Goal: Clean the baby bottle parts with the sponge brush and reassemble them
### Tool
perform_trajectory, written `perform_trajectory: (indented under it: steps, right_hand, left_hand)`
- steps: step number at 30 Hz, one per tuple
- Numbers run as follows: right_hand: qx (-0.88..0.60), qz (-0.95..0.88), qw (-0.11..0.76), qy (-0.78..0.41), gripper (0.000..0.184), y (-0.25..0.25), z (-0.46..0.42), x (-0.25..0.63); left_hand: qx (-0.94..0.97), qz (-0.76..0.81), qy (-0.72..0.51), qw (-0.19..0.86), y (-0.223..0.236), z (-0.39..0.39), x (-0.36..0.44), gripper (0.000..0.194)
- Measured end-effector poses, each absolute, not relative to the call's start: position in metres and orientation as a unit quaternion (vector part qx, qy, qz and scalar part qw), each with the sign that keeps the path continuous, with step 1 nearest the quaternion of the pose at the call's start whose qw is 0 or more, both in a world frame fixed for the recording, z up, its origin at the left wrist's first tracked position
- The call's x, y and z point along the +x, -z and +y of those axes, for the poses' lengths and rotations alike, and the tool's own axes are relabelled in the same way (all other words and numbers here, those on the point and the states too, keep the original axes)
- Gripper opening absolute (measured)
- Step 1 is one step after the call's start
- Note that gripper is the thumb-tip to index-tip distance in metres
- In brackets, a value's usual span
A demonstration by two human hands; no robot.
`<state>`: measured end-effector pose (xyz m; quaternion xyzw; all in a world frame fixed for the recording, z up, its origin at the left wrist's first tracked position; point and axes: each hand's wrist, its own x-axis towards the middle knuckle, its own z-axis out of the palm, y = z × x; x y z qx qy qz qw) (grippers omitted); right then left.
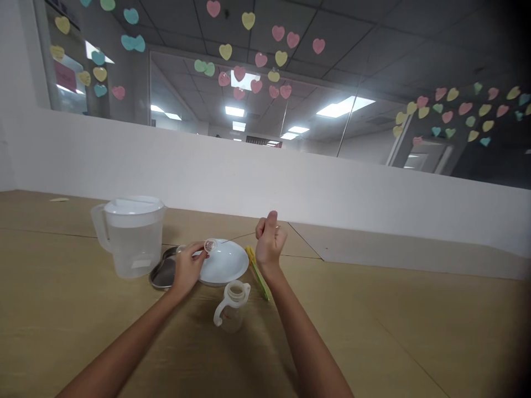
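Note:
My left hand (187, 268) pinches a small clear round part (210, 245), perhaps a bottle teat or cap, over the white plate (226, 266). My right hand (269, 239) is raised in a loose fist beside the plate; a thin wire-like thing seems to run from it toward the clear part, too faint to name. An open clear baby bottle with white handles (231, 309) stands on the table in front of the plate, between my forearms. A yellow-green brush (258, 275) lies to the right of the plate, partly behind my right wrist.
A clear water pitcher with a white lid (131, 235) stands at the left. A metal tray (162, 271) lies under the plate's left side. The wooden table (394, 326) meets a low white wall (332, 188) at the back.

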<state>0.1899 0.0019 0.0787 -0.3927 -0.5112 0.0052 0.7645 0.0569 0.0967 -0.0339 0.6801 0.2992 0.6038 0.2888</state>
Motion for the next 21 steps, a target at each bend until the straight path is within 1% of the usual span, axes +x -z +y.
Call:
perform_trajectory:
  steps: [3,7,9,14,21]
  right_hand:
    - [-0.348,-0.599,0.721,0.035,0.056,-0.068,0.0,0.179]
    - [-0.343,-0.707,0.609,0.106,0.053,-0.047,0.012,0.174]
    - [-0.347,-0.73,0.573,0.136,0.053,-0.043,0.016,0.174]
    - [-0.354,-0.72,0.58,0.142,0.053,-0.042,0.017,0.176]
    - [-0.364,-0.724,0.568,0.147,0.054,-0.042,0.015,0.171]
  left_hand:
    - [0.68,0.304,-0.588,0.316,0.044,0.093,0.06,0.032]
    - [0.676,0.298,-0.583,0.339,0.052,0.09,0.064,0.033]
    - [0.673,0.299,-0.584,0.34,0.053,0.09,0.065,0.033]
    - [0.677,0.304,-0.581,0.334,0.052,0.088,0.065,0.029]
    - [0.668,0.291,-0.585,0.358,0.051,0.086,0.065,0.031]
